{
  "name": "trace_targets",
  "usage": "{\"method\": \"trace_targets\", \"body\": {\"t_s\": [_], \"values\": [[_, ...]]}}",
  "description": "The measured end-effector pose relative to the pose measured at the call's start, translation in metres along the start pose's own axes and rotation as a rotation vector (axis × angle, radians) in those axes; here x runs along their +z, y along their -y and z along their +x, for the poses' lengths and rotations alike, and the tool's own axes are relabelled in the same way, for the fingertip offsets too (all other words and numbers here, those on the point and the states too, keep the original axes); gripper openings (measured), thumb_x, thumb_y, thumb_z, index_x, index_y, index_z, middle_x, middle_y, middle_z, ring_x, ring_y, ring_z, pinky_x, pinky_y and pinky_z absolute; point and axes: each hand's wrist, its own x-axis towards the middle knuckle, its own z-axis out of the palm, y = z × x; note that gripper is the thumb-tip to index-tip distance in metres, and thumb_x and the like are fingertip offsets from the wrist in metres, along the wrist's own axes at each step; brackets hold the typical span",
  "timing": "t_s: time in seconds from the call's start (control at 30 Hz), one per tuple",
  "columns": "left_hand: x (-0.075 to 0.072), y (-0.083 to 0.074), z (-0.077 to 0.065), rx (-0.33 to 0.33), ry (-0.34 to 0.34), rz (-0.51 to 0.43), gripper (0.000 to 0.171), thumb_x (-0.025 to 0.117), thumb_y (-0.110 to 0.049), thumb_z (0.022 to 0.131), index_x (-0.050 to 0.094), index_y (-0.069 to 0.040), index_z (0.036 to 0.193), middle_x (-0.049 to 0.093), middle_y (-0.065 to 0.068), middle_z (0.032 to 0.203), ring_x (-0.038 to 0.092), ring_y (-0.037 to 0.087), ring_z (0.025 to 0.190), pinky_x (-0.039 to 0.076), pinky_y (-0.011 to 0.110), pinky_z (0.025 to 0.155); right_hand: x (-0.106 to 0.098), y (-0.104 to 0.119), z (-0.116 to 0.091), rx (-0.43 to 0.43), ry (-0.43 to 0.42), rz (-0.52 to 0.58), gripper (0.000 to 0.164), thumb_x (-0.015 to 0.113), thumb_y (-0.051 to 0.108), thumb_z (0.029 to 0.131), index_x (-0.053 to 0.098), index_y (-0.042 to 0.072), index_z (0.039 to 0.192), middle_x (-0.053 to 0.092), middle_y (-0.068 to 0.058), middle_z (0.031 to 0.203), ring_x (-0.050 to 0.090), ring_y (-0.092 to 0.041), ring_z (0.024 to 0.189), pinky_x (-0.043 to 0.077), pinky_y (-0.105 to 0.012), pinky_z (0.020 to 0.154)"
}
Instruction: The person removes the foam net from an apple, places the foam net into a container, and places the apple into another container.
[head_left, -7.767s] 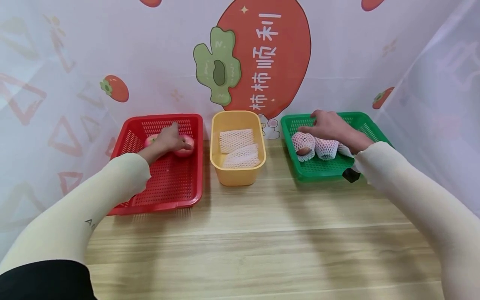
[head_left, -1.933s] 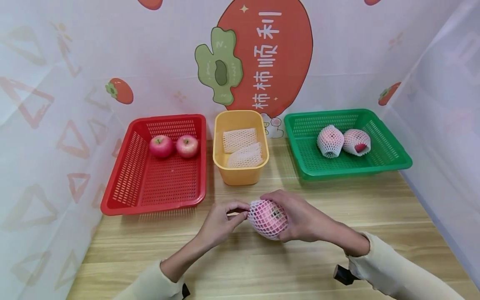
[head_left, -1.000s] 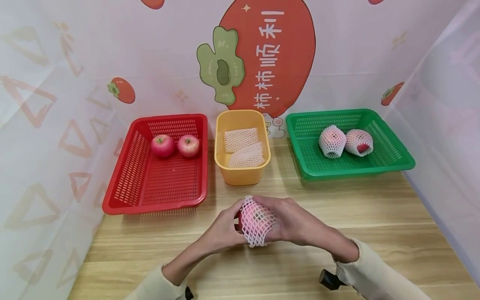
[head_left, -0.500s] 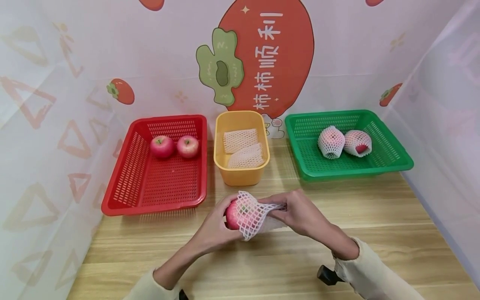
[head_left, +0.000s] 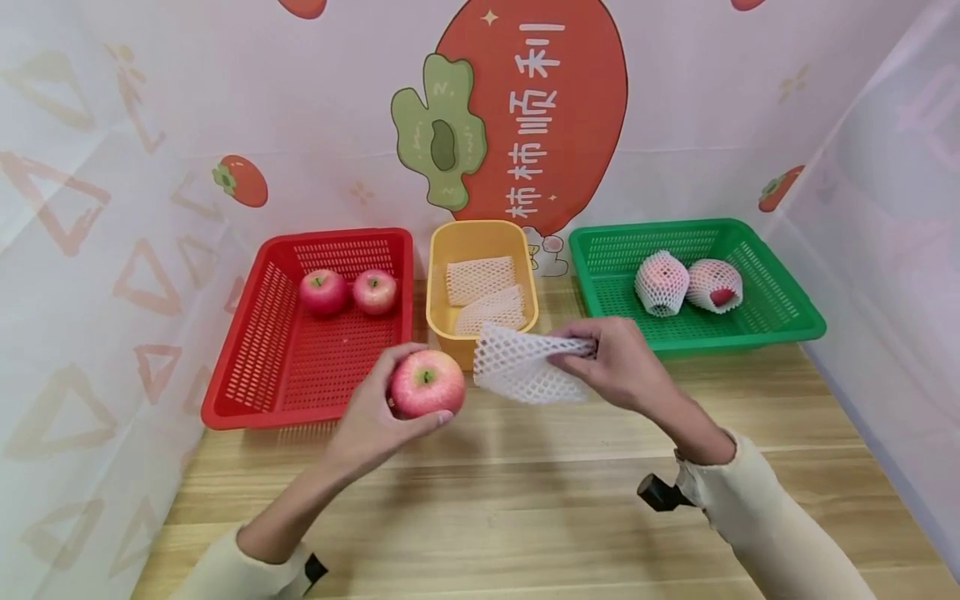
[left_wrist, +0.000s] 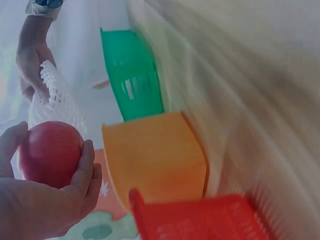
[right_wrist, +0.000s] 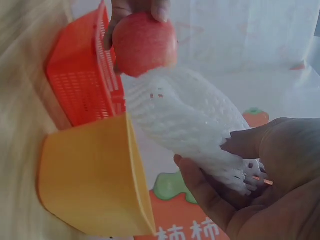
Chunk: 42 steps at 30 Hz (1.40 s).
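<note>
Well in front of the yellow bin [head_left: 480,239], closest to me, there's wood-grain table [head_left: 510,500], with my cream sleeves [head_left: 776,521] coming in on both sides and a black knob-like bit [head_left: 660,493] sticking out by my right cuff.

Then my hands. My left hand [head_left: 367,429] is in front of the bin and a bit to its left, fingers and thumb curled round a pinkish-red apple [head_left: 427,387], stem facing up at me. I've got it up off the table. My right hand [head_left: 622,367] is in front of the bin, off to its right, pinching a white foam net [head_left: 517,362] bunched between thumb and fingers. The loose end points at the apple, just beside it; from my head cam there's a slim gap, though the right wrist view has the two overlapping, so eh.

The bin itself has two flat foam nets [head_left: 482,281] in it, one behind the other. Left of the bin, close by, is the red basket [head_left: 330,367], with two bare apples [head_left: 324,293] side by side at the back. Right of the bin, further off, is the green basket [head_left: 618,321], with two net-wrapped fruits [head_left: 662,285] next to each other; the right one has a red patch poking out.

Behind the bin hangs a pale backdrop [head_left: 322,108] with a huge orange-red fruit print [head_left: 573,100].
</note>
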Motion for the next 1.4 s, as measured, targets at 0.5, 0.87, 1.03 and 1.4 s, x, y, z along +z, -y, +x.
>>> {"method": "trace_targets", "body": {"t_s": [0.5, 0.87, 1.03, 1.4], "values": [[-0.090, -0.004, 0.038, -0.170, 0.000, 0.218, 0.103, 0.086, -0.050, 0.086, 0.026, -0.012, 0.160, 0.047, 0.016, 0.151, 0.053, 0.036, 0.132, 0.054, 0.058, 0.103, -0.005, 0.002, 0.070, 0.087, -0.069, 0.013, 0.018, 0.081, 0.007, 0.092, 0.079, -0.001, 0.109, 0.077, -0.016, 0.107, 0.064, -0.028, 0.094, 0.056, -0.035, 0.077], [-0.122, 0.043, 0.071, -0.339, 0.101, 0.068, 0.111, 0.081, -0.049, 0.092, 0.009, -0.011, 0.168, 0.037, 0.019, 0.157, 0.047, 0.034, 0.136, 0.059, 0.036, 0.096, 0.009, -0.003, 0.122, 0.109, -0.035, -0.040, 0.020, 0.079, 0.011, 0.094, 0.078, 0.001, 0.111, 0.076, -0.014, 0.112, 0.065, -0.028, 0.104, 0.055, -0.042, 0.095], [-0.128, 0.058, 0.087, -0.344, 0.139, 0.065, 0.093, 0.080, -0.043, 0.094, 0.026, -0.006, 0.161, 0.049, 0.018, 0.148, 0.056, 0.028, 0.123, 0.061, 0.029, 0.088, 0.019, -0.005, 0.142, 0.138, 0.002, -0.085, 0.019, 0.078, 0.012, 0.095, 0.077, 0.003, 0.111, 0.077, -0.012, 0.110, 0.066, -0.027, 0.100, 0.056, -0.041, 0.095], [-0.137, 0.072, 0.110, -0.365, 0.183, 0.235, 0.091, 0.081, -0.045, 0.093, 0.035, 0.000, 0.158, 0.055, 0.021, 0.144, 0.057, 0.033, 0.123, 0.055, 0.043, 0.100, 0.032, -0.017, 0.180, 0.175, 0.053, -0.110, 0.024, 0.075, 0.012, 0.098, 0.073, 0.003, 0.120, 0.073, -0.012, 0.123, 0.065, -0.028, 0.108, 0.061, -0.041, 0.096]]}}
